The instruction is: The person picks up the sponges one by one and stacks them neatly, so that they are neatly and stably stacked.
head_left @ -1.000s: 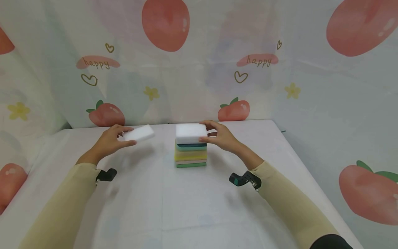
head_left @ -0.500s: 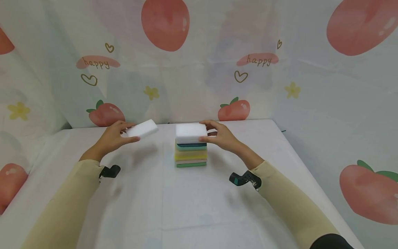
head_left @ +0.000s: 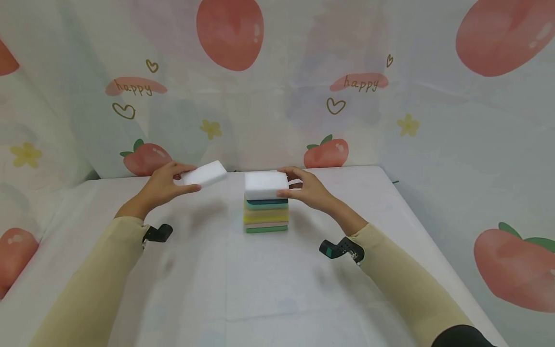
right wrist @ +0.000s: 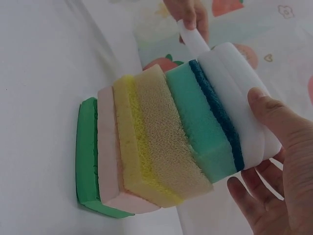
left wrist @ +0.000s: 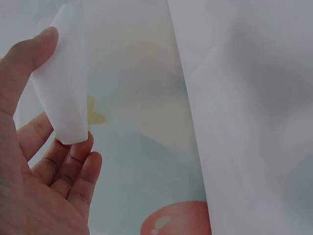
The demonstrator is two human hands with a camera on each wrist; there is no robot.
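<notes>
The left hand (head_left: pixel 162 185) is holding a white sponge (head_left: pixel 204 174) in the air, pinching it between the thumb and the curled fingers (left wrist: pixel 73 166), so that it is hanging above the table (head_left: pixel 277 289), just to the left of a stack of sponges (head_left: pixel 266 202) and a little higher than its top, with a clear gap between the two. The right hand (head_left: pixel 305 189) is gripping the top white sponge of the stack (head_left: pixel 266 185) from the right side, with the thumb lying on the near edge and the fingers wrapping round the far edge. Under that top sponge a teal sponge with a dark scrubbing face (right wrist: pixel 208 129), a yellow sponge (right wrist: pixel 156 142), a pink sponge (right wrist: pixel 108 152) and a green sponge (right wrist: pixel 87 156) are lying flat, one on another, with the green one sitting on the table. The stack is standing near the middle of the table, toward its far edge. Both arms are wearing cream sleeves (head_left: pixel 403 284), and a small dark camera (head_left: pixel 340 249) is sitting at each wrist. A curtain printed with red fruit, hearts and the word happy (head_left: pixel 360 83) is hanging close behind the table and along both sides. Nothing is lying between the held sponge and the stack.
</notes>
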